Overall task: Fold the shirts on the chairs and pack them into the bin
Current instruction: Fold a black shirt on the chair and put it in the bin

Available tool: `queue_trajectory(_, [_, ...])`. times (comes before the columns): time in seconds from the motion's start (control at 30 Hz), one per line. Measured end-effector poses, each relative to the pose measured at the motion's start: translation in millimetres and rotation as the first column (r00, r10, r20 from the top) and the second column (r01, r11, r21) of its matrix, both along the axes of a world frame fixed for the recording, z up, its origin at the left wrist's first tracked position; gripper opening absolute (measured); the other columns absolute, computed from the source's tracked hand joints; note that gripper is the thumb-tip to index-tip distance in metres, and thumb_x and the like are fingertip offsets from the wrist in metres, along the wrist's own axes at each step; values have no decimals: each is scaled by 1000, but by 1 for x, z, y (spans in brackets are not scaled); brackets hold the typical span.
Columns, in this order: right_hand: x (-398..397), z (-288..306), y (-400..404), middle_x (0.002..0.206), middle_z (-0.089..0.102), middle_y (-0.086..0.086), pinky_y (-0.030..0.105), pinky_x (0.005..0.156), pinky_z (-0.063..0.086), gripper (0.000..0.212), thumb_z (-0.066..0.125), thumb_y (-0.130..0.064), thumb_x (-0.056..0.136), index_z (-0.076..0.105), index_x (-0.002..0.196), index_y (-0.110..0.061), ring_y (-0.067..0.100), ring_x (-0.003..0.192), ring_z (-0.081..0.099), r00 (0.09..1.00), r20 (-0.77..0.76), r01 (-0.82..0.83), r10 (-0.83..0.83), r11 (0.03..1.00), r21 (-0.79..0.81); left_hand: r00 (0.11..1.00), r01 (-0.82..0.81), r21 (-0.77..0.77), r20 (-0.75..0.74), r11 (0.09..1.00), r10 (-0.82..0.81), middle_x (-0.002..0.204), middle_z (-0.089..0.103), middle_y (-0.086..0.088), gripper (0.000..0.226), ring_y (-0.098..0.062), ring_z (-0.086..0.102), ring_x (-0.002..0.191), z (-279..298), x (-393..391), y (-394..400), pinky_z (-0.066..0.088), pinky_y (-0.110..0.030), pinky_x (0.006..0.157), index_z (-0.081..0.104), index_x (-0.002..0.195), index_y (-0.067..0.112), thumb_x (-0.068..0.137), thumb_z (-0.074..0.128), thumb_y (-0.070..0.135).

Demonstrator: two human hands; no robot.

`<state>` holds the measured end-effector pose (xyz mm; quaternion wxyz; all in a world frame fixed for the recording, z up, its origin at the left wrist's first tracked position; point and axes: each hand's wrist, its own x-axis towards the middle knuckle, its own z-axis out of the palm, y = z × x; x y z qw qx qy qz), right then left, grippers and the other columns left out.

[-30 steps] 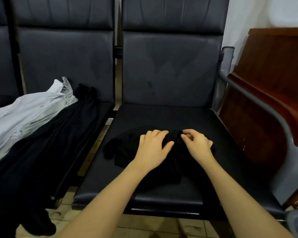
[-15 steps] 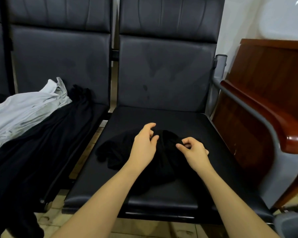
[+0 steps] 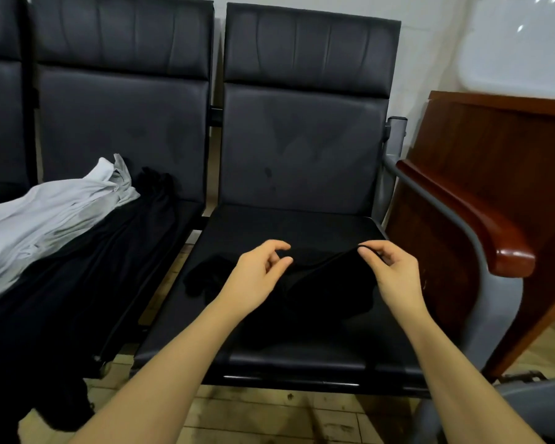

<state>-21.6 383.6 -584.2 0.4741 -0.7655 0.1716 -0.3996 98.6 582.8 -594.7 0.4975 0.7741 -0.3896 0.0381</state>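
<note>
Head view looks down on a black shirt (image 3: pixel 327 283) lying bunched at the centre of a dark chair seat (image 3: pixel 302 357), low in the middle of the frame. The right hand (image 3: pixel 394 270) pinches a thin edge of the fabric between thumb and forefinger and lifts it into a taut ridge. The left hand (image 3: pixel 260 274) hovers just above the cloth with fingers curled and thumb near the forefinger; it seems to be holding nothing, though black on black makes that hard to confirm. A loose lump of the same shirt, probably a sleeve, trails toward the left edge of the seat.

At the left of the frame a white shirt (image 3: pixel 45 216) lies over another black garment (image 3: pixel 61 299) on the neighbouring chair, both unfolded. A wooden desk (image 3: pixel 494 174) fills the right side. No bin can be identified for certain; only a grey curved edge shows at the lower right corner.

The step looks like finding the hem or collar in order to open the shirt flat. To do it well, the left hand should likely take the same edge well apart from the right, then both should lift and shake the cloth out before laying it smooth. Grabbing two layers at once would leave the shirt twisted.
</note>
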Motion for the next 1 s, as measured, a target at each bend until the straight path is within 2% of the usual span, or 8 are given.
queue_trajectory(0.13, [-11,3,7,89,71,-11,17,85,48,19,67,-11,87,71,86,-29,1,91,65,996,-58,-76,72,995,-63,970,-34,187,244,982,-13,122,50,9,49,-6,45,110,-1,-22,-14,28,-22,99,45,136,24,92,54,43])
queue_trajectory(0.23, [-17,4,9,94,70,-11,21,88,48,21,66,-11,87,72,96,-29,2,95,64,983,-127,-152,132,975,-160,974,107,247,171,963,-152,140,38,14,66,-1,29,121,2,-40,-30,13,-20,105,24,147,29,91,55,46])
queue_trajectory(0.33, [-23,4,9,99,68,-11,23,91,48,25,66,-10,87,69,104,-28,1,98,62,965,-208,-202,161,960,-194,977,214,212,-41,954,-210,130,46,12,68,-4,25,115,-1,-51,-44,20,-22,102,20,147,33,91,58,38])
queue_trajectory(0.43, [-29,4,7,105,67,-11,23,93,47,29,67,-9,86,67,105,-31,2,102,62,954,-246,-212,173,967,-139,979,199,107,-63,974,-193,102,57,9,52,-9,51,104,-6,-50,-53,37,-18,91,39,139,29,92,60,26])
queue_trajectory(0.53, [-37,0,-2,105,68,-12,20,91,46,27,70,-14,84,67,102,-33,1,102,61,938,-304,-207,166,972,-107,973,183,-72,-128,981,-191,85,63,5,33,-5,60,86,-2,-42,-53,43,-16,85,56,119,29,88,65,21])
queue_trajectory(0.67, [-42,-3,-7,76,67,-4,16,69,46,12,73,-16,82,71,88,-26,4,69,59,928,-331,-194,168,980,-48,977,153,-147,-128,977,-172,80,65,3,22,-7,61,82,3,-31,-48,44,-15,85,62,105,30,87,66,19])
queue_trajectory(0.87, [-44,9,-2,77,70,-8,14,66,46,18,64,-2,86,71,88,-19,0,70,60,979,-23,-199,204,970,140,985,106,-235,-108,966,-134,86,67,8,16,-3,61,83,12,-41,-46,47,-13,80,68,92,26,83,71,14])
queue_trajectory(1.0, [-52,11,-4,91,69,-5,11,71,44,27,53,-4,94,71,101,-22,0,76,57,979,19,-203,202,972,120,952,232,-191,-158,954,-263,81,71,8,19,-2,65,83,13,-55,-44,47,-14,83,68,101,23,83,71,21])
